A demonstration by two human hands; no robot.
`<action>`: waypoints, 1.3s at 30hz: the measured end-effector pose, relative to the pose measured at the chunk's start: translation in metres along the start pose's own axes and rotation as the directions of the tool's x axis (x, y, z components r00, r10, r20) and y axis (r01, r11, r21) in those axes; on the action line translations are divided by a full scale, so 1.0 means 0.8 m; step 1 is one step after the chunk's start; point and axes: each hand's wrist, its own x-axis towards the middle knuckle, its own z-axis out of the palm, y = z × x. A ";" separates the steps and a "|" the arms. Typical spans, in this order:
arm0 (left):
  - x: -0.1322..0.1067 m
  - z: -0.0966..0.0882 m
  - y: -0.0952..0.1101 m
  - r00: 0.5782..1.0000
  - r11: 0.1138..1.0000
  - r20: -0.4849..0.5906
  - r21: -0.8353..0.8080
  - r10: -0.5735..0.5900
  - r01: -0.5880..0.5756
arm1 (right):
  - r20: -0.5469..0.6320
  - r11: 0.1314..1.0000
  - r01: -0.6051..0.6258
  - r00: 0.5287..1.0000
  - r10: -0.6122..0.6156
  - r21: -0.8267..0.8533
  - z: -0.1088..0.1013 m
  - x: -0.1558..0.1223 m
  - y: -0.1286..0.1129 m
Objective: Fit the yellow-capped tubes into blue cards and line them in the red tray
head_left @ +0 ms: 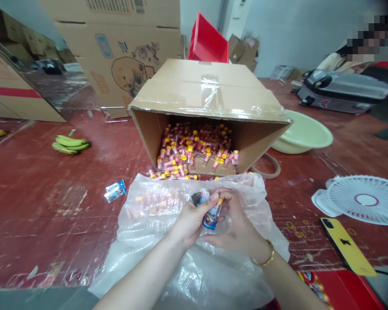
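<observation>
My left hand (189, 219) and my right hand (237, 226) meet over a clear plastic bag (155, 241) spread on the red floor. Together they pinch a small tube with a yellow cap (214, 212) that has a blue label wrapped on it. The left fingers also hold a small dark sticker card (199, 197). My right wrist wears a gold bangle (264, 260). Just beyond the hands, a cardboard box (210, 92) lies on its side, spilling several yellow-capped pink tubes (194, 150) toward the bag.
A loose sticker card (115, 190) lies left of the bag, bananas (70, 144) farther left. A pale green basin (305, 133), white fan (364, 199) and yellow phone (347, 246) sit right. Large cartons (123, 47) and a red bin (207, 41) stand behind. A person sits far right.
</observation>
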 end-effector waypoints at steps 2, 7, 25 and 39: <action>0.001 0.002 0.001 1.000 1.000 0.003 0.000 0.010 -0.010 | -0.091 0.998 0.007 0.996 -0.013 -0.069 0.006 -0.001 0.001; -0.001 -0.008 0.000 0.997 0.997 0.070 0.072 0.026 -0.031 | -0.131 0.999 0.046 0.990 -0.043 0.022 0.002 0.004 0.003; -0.005 -0.009 -0.009 1.000 0.993 0.018 0.118 0.017 -0.019 | -0.100 0.994 0.043 0.994 -0.033 0.105 0.006 -0.008 -0.003; -0.042 -0.024 0.011 0.979 0.867 -0.189 0.498 0.071 0.033 | -0.860 0.340 -0.925 0.307 0.408 -0.169 -0.198 -0.358 0.101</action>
